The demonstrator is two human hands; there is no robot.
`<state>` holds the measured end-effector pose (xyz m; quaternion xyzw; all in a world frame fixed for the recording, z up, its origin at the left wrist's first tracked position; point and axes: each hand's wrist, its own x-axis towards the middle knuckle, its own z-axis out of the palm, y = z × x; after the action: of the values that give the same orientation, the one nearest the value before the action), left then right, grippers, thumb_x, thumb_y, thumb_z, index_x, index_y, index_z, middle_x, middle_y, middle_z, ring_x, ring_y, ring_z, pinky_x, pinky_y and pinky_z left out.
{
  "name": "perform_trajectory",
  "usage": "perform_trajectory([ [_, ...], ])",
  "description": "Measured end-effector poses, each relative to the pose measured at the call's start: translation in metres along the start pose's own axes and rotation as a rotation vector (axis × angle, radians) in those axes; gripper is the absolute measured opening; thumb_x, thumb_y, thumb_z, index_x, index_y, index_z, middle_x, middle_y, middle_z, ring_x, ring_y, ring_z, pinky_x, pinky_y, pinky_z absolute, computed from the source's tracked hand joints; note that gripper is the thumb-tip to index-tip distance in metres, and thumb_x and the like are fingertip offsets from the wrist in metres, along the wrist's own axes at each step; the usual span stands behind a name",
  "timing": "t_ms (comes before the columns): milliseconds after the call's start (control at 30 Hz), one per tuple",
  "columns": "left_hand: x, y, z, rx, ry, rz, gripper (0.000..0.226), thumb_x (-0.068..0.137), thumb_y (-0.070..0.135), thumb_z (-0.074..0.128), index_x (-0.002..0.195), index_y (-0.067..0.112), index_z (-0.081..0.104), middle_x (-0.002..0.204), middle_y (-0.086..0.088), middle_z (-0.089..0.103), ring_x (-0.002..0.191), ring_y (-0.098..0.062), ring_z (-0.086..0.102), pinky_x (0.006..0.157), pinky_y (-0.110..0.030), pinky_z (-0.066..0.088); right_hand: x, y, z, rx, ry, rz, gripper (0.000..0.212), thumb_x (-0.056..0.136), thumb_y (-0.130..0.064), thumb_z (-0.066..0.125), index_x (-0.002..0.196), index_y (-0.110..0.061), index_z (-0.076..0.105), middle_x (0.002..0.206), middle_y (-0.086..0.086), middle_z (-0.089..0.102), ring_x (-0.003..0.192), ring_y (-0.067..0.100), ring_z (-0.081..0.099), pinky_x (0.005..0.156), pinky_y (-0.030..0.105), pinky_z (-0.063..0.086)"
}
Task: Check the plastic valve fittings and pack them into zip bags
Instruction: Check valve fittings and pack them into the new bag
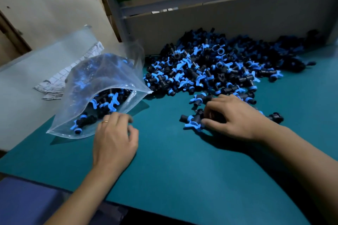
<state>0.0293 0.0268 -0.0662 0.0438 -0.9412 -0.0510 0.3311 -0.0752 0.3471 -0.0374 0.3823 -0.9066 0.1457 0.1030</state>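
The fitting (pixel 193 119) is gripped by the curled fingers of the right hand (pixel 232 117), its long axis lying roughly 9 to 3 o'clock on the table (pixel 173 170). The bag (pixel 95 86) mouth lies at 9 o'clock from it, beside the left hand (pixel 114 139), whose loosely curled fingers hold nothing. The pile (pixel 210 64) lies at 12 o'clock.
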Motion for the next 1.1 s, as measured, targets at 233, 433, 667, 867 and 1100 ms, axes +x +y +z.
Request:
perform_trajectory([
  [233, 0.041, 0.047, 0.041, -0.410, -0.409, 0.381, 0.056, 0.099, 0.038, 0.064, 0.151, 0.032, 0.045, 0.138, 0.012, 0.054, 0.128, -0.012, 0.050, 0.113, -0.034, 0.038, 0.004, 0.000, 0.013, 0.082, 0.086, -0.042, 0.016, 0.096, -0.036, 0.070, 0.103, -0.022, 0.065, 0.095, -0.008, 0.060, 0.089, 0.014, 0.054, 0.082, 0.031, 0.044],
  [433, 0.066, 0.071, 0.062, -0.562, -0.380, 0.488, 0.028, 0.090, 0.024, 0.070, 0.117, 0.020, 0.062, 0.109, 0.007, 0.063, 0.105, -0.019, 0.059, 0.094, -0.042, 0.048, 0.005, -0.005, 0.023, 0.317, 0.181, 0.028, 0.024, 0.092, -0.024, 0.075, 0.103, -0.025, 0.054, 0.091, -0.012, 0.063, 0.087, 0.014, 0.061, 0.076, 0.027, 0.048],
  [667, 0.068, 0.060, 0.066, -0.752, -0.311, 0.347, 0.014, 0.096, 0.035, 0.065, 0.102, 0.023, 0.064, 0.092, 0.011, 0.059, 0.091, -0.014, 0.059, 0.085, -0.040, 0.049, 0.006, -0.002, 0.026, 0.554, 0.398, 0.145, 0.020, 0.088, -0.018, 0.069, 0.102, -0.024, 0.056, 0.090, -0.008, 0.064, 0.086, 0.012, 0.064, 0.079, 0.020, 0.047],
  [867, 0.072, 0.056, 0.066, -0.928, -0.446, 0.245, 0.015, 0.096, 0.042, 0.066, 0.095, 0.027, 0.067, 0.091, 0.009, 0.062, 0.093, -0.016, 0.061, 0.084, -0.027, 0.046, 0.006, 0.000, 0.028, 0.697, 0.393, 0.192, 0.017, 0.092, -0.027, 0.068, 0.104, -0.019, 0.057, 0.075, -0.002, 0.057, 0.066, 0.015, 0.050, 0.064, 0.026, 0.041],
  [1100, 0.072, 0.054, 0.063, -1.200, -0.655, 0.178, 0.041, 0.097, 0.046, 0.056, 0.082, 0.011, 0.071, 0.074, -0.002, 0.062, 0.069, -0.009, 0.050, 0.067, -0.023, 0.037, 0.005, -0.008, 0.028, 0.746, 0.400, 0.200, 0.027, 0.103, -0.032, 0.058, 0.083, -0.014, 0.056, 0.061, 0.012, 0.054, 0.050, 0.014, 0.043, 0.050, 0.029, 0.037],
])
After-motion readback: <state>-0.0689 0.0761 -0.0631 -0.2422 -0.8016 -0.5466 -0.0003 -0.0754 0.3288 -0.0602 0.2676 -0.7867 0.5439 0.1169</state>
